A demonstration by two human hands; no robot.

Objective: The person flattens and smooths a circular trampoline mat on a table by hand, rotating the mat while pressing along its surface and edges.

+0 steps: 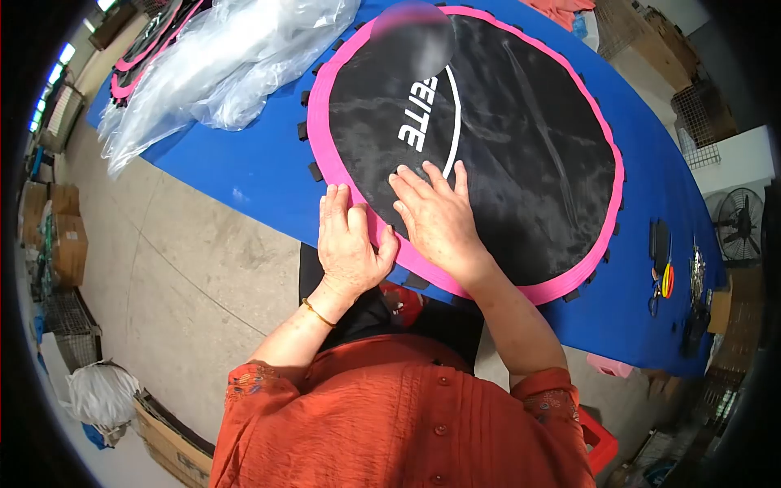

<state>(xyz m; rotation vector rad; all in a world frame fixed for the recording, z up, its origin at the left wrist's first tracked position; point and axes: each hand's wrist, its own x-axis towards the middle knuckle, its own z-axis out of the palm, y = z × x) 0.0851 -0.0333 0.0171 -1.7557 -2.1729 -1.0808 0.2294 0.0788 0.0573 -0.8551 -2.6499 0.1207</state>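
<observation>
1. The round cover (pixel 504 163), black with a pink border (pixel 325 134), lies spread on the blue table (pixel 220 175); black tabs stick out around its edge.
2. The left hand (pixel 350 248) is palm down on the cover's near-left border, fingers extended and close together, thumb apart; whether it pinches any fabric cannot be told.
3. The right hand (pixel 439 220) lies just beside it, on the cover's black middle, below the white lettering (pixel 415 118), open with fingers spread, gripping nothing.
4. Clear plastic sheeting (pixel 228 65) lies left of the cover.
5. Yellow-and-red-handled scissors (pixel 668 280) lie to the cover's right, on the table.
</observation>
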